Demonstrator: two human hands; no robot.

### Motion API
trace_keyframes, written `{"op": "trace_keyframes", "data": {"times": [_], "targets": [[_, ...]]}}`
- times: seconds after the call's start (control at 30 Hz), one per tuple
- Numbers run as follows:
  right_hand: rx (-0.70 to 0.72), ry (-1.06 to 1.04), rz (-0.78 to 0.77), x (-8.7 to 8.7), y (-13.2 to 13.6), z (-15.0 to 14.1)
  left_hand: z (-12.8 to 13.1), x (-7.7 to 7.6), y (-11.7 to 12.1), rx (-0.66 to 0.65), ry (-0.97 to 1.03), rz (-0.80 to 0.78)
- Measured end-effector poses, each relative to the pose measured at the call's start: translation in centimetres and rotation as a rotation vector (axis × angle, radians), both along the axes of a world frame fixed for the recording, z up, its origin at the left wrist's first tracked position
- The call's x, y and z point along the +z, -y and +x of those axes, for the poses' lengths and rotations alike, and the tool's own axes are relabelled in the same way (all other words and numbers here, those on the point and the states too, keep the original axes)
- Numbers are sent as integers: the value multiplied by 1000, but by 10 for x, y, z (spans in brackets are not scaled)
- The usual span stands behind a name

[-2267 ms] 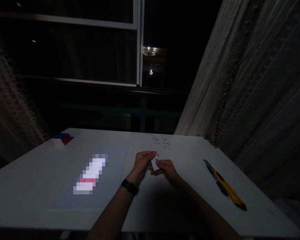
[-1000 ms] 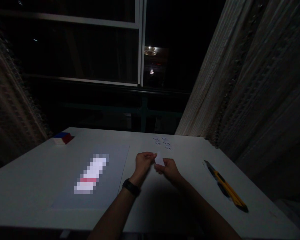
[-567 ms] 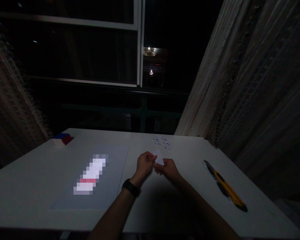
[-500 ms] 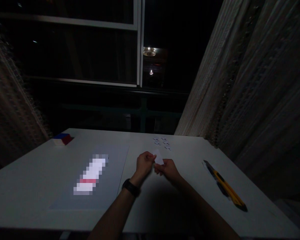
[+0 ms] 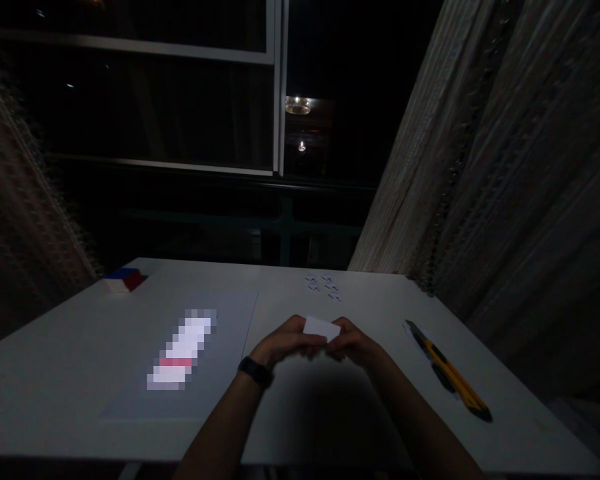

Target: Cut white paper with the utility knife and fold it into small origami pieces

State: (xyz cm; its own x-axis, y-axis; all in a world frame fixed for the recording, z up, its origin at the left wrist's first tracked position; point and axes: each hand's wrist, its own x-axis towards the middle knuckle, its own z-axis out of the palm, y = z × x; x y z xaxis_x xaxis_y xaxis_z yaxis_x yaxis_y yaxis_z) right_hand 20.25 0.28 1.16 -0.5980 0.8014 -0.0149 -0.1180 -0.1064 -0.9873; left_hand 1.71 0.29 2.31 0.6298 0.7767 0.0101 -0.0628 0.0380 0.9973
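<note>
A small white piece of paper (image 5: 322, 328) is held between my two hands above the middle of the white table (image 5: 70, 373). My left hand (image 5: 290, 339) grips its left side and lower edge, thumb along the front. On the right side my right hand (image 5: 353, 341) pinches it, thumb near the lower corner. The undersides of the fingers are partly hidden. Beyond the hands, several small pieces with dark marks (image 5: 323, 287) lie in two rows on the table; they are too small to make out.
To the right lies a yellow and black utility knife (image 5: 453, 373), blade pointing away. A large pale sheet (image 5: 225, 380) lies on the left, with a blurred-out bright patch on it. A blue, red and white block (image 5: 124, 280) sits at the far left. Curtains (image 5: 405, 167) flank a dark window.
The paper has been turned from a tilted, upright position to lying wide between my hands. My right hand has moved right and up beside it; my left has shifted slightly.
</note>
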Motion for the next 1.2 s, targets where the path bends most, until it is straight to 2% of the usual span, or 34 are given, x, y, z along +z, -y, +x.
{"op": "trace_keyframes", "data": {"times": [0.17, 0.27, 0.5, 0.57, 0.83, 1.0, 1.2], "targets": [[-39, -93, 23, -2, 1, -6, 7, -8, -5, 123, 163, -88], [-70, -118, 39, -3, 1, -11, 9, -12, -8, 134, 231, -94], [-342, -187, 36, -5, -4, -16, 9, -15, -11, 201, 268, -86], [-377, -204, 21, -6, -5, -17, 9, -15, -12, 210, 262, -80], [-433, -291, -40, -7, -2, -31, 15, -13, -9, 260, 323, -124], [-396, -284, -74, -5, -1, -32, 15, -10, -7, 281, 290, -125], [-380, -261, -13, -7, -1, -25, 12, -8, -5, 259, 299, -106]]}}
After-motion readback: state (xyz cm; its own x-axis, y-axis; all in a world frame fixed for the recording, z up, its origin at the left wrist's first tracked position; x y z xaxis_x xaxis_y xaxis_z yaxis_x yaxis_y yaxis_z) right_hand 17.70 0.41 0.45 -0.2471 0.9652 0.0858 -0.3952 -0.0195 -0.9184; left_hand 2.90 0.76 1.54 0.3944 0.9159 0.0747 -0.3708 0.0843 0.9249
